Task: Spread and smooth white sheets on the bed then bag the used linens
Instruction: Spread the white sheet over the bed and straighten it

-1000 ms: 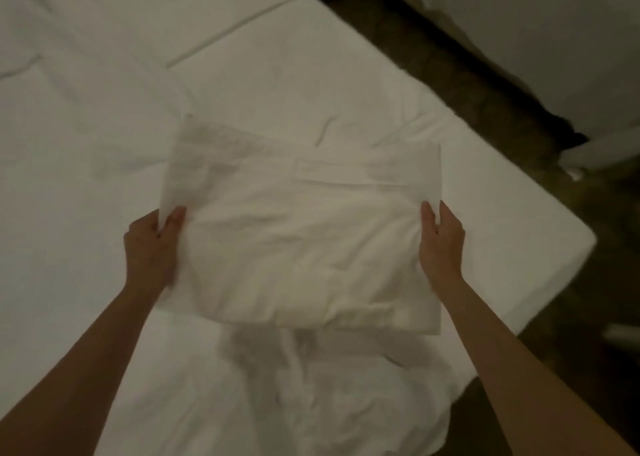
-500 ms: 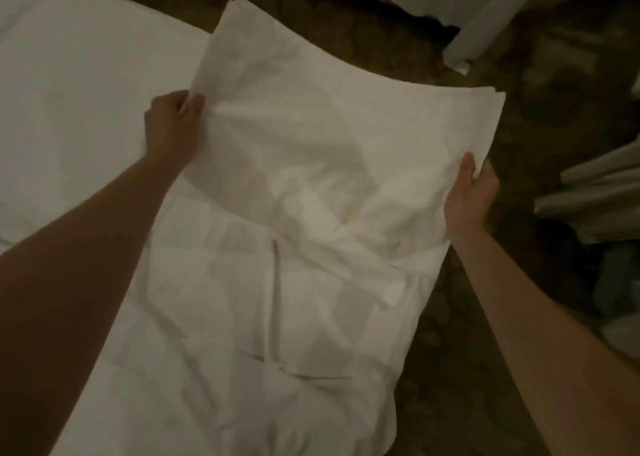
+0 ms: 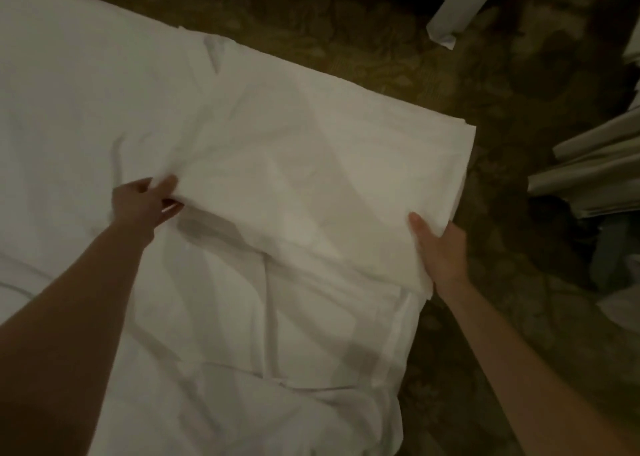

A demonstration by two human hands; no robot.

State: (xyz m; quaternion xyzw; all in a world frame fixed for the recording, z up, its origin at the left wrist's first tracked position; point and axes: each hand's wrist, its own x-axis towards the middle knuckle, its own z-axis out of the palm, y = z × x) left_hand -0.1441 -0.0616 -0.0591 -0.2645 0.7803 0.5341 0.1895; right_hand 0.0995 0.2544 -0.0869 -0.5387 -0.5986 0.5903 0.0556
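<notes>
A folded white sheet (image 3: 311,178) lies across the right edge of the bed (image 3: 69,91), part of it unfolded toward me. My left hand (image 3: 143,202) pinches the sheet's left edge between thumb and fingers. My right hand (image 3: 438,247) grips the sheet's right edge near the bed's side, thumb on top and fingers under the fabric. More of the white sheet (image 3: 277,351) spreads rumpled over the mattress below my hands.
A dark patterned carpet (image 3: 381,50) runs along the bed's right side. Folded pale linens (image 3: 595,175) are stacked at the right edge. A white fabric piece (image 3: 457,8) hangs at the top right. A pale object (image 3: 623,303) lies low on the floor.
The folded sheet was held up in the air above the bed. Both hands have lowered it onto the mattress near the bed's right edge, and the view has shifted toward the floor.
</notes>
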